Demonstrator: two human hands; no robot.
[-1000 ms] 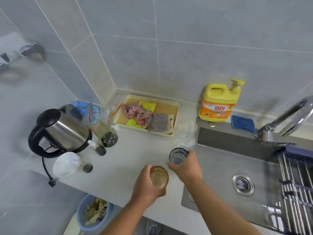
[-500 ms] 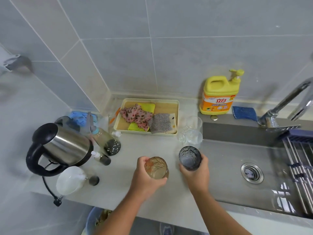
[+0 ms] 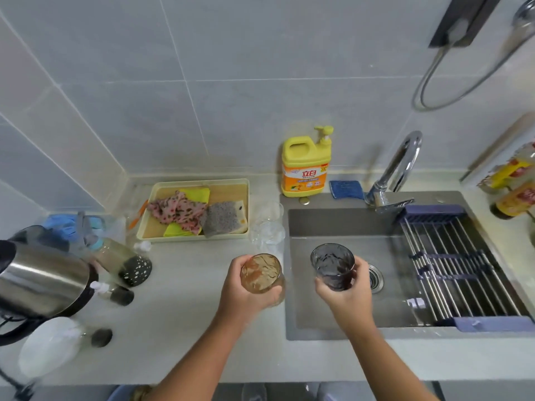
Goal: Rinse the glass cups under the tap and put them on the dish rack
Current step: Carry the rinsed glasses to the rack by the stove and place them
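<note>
My left hand (image 3: 246, 296) grips an amber textured glass cup (image 3: 261, 272) over the counter, just left of the sink edge. In my right hand (image 3: 346, 296) is a dark grey textured glass cup (image 3: 333, 264), held upright above the sink basin (image 3: 333, 316) near the drain (image 3: 375, 278). Two clear glass cups (image 3: 267, 227) stand on the counter beside the sink's left rim. The chrome tap (image 3: 396, 172) rises at the back of the sink, with no water running. The dish rack (image 3: 460, 264), made of metal rods with blue ends, spans the sink's right half.
A yellow dish soap bottle (image 3: 305, 166) and blue scrub pad (image 3: 346, 189) sit behind the sink. A tray with cloths and sponges (image 3: 199, 211) is at the back. A steel kettle (image 3: 40, 280), small bottles (image 3: 127, 264) and a white lid (image 3: 50, 345) crowd the counter's left.
Both hands have moved right with their cups. The grey cup now hangs over the basin instead of the counter edge, and the view has swung right to show the tap and rack.
</note>
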